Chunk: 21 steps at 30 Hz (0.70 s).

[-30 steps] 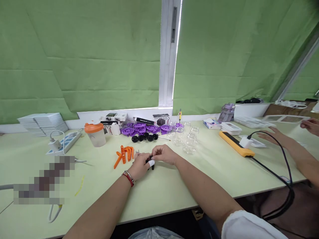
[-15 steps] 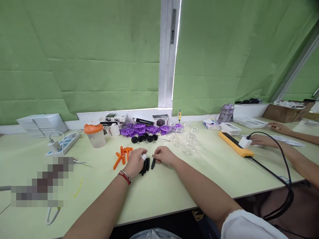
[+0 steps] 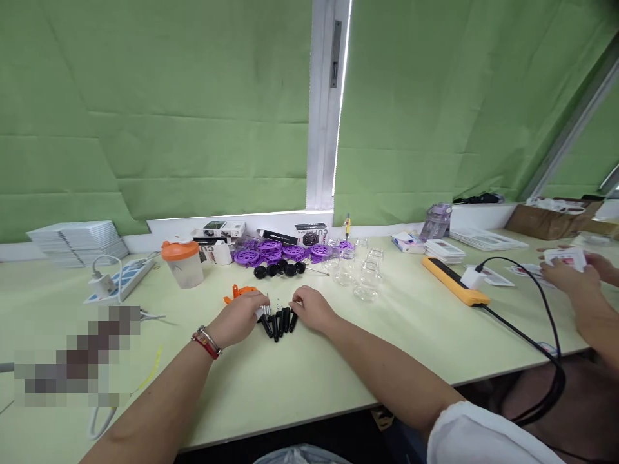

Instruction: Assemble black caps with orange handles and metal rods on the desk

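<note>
Several slim black handle-like pieces (image 3: 281, 324) lie side by side on the table between my hands. My right hand (image 3: 313, 309) is closed, its fingertips pinching the top of the rightmost black piece (image 3: 293, 321). My left hand (image 3: 238, 318) is curled at the left end of the row, beside small silver metal pins (image 3: 267, 309). Something white shows at its fingertips; what they hold is hidden. Orange plastic parts (image 3: 236, 293) lie just behind my left hand, partly covered by it. Round black knobs (image 3: 280, 268) are farther back, in front of purple plastic reels (image 3: 271, 251).
Clear glass-like cups (image 3: 366, 280) stand right of the knobs. An orange-lidded shaker (image 3: 186, 263) and a white power strip (image 3: 126, 281) are on the left. To the right lie a yellow-black power strip (image 3: 454, 282) and its cable. A co-worker's hands (image 3: 570, 270) hold a card.
My left hand has moved left and now partly covers the orange parts, uncovering more of the black row. My right hand has shifted slightly left, bringing its black piece against the others.
</note>
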Available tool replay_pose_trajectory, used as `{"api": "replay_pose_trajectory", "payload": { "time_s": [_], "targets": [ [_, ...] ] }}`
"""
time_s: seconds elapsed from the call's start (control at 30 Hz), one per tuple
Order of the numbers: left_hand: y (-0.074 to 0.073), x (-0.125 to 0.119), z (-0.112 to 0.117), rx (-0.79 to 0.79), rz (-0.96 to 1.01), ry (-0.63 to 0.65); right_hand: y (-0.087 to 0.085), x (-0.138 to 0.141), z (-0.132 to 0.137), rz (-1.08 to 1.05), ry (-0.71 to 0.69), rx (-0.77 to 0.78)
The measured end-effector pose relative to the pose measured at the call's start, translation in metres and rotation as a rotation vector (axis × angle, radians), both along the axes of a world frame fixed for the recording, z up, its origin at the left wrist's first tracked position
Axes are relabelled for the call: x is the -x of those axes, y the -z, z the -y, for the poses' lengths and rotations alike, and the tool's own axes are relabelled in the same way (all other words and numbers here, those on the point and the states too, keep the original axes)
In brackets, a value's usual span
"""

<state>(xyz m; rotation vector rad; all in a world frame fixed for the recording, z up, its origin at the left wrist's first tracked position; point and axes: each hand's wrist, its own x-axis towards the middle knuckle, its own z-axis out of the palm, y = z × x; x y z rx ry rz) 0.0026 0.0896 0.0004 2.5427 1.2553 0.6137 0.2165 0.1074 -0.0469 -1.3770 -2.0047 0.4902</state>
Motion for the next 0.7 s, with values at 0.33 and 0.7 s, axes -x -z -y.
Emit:
{"api": "replay_pose_trajectory", "payload": {
  "time_s": [0.33, 0.7],
  "targets": [
    [0.037, 0.025, -0.020, -0.119, 0.156, -0.232, -0.001, 0.034, 0.057, 0.505, -0.385, -0.217],
    [0.039, 0.026, -0.022, -0.103, 0.215, -0.274, 0.003, 0.031, 0.052, 0.506, -0.441, -0.036]
  ]
}}
